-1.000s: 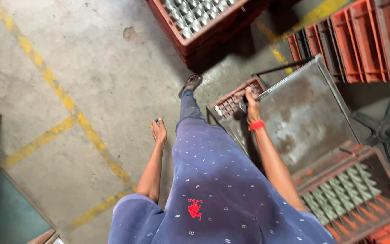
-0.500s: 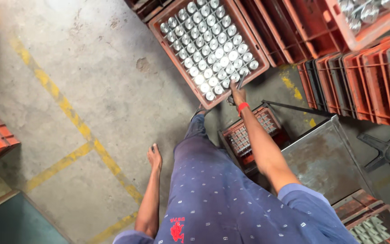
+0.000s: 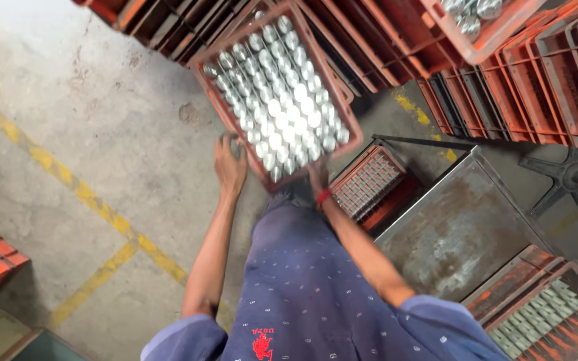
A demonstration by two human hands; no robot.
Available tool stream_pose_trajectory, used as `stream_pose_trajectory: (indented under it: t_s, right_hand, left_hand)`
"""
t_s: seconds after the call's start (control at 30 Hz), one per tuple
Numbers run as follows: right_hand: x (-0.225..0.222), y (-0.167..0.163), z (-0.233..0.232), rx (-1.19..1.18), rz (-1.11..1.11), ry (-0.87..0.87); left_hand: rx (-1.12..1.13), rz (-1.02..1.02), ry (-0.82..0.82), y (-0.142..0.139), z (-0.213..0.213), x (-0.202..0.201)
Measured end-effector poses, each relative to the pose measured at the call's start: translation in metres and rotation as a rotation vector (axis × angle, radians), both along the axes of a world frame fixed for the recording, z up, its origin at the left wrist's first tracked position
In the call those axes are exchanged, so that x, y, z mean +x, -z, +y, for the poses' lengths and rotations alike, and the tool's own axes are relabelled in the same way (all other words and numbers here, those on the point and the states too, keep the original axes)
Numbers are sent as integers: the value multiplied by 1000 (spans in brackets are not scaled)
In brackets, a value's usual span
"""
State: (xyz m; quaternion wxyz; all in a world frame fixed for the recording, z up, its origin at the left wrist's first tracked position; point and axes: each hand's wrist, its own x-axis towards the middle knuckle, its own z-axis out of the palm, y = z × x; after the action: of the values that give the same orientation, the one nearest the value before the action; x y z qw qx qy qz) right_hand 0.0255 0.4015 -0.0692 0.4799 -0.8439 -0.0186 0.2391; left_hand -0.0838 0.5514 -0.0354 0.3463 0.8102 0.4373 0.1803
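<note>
A red plastic crate filled with several shiny metal cups sits on top of a stack in front of me. My left hand is at the crate's near left corner, fingers curled against its rim. At the near edge of the same crate, my right hand, with a red band on the wrist, grips the rim. Motion blur hides the exact finger positions.
More red crates stand stacked at the upper right. A grey metal table lies to my right, with a smaller crate beside it and another crate of metal parts at lower right. Yellow lines cross the concrete floor.
My left hand rose from beside my leg to the crate's corner. My right hand went from the metal table to the crate's near edge. I moved closer to the stack.
</note>
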Motion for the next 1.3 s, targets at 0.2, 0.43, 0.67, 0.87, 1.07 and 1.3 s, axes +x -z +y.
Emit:
stream_pose_trajectory:
  t_s: [0.2, 0.43, 0.67, 0.87, 1.07, 1.3]
  right_hand:
    - [-24, 8, -71, 197, 528, 128]
    - [12, 23, -141, -48, 453, 199]
    - [-2, 55, -200, -65, 593, 199]
    - [-45, 48, -275, 12, 470, 264]
    - [-72, 26, -373, -208, 467, 228]
    - [-128, 37, -465, 3, 446, 522]
  left_hand:
    - [377, 205, 383, 24, 63, 111]
    - [-438, 460, 525, 77, 71, 143]
    - [-608, 386, 465, 114, 71, 149]
    - [-994, 353, 112, 136, 36, 97]
    - [-720, 356, 444, 122, -29, 38]
    - [-478, 436, 687, 100, -154, 78]
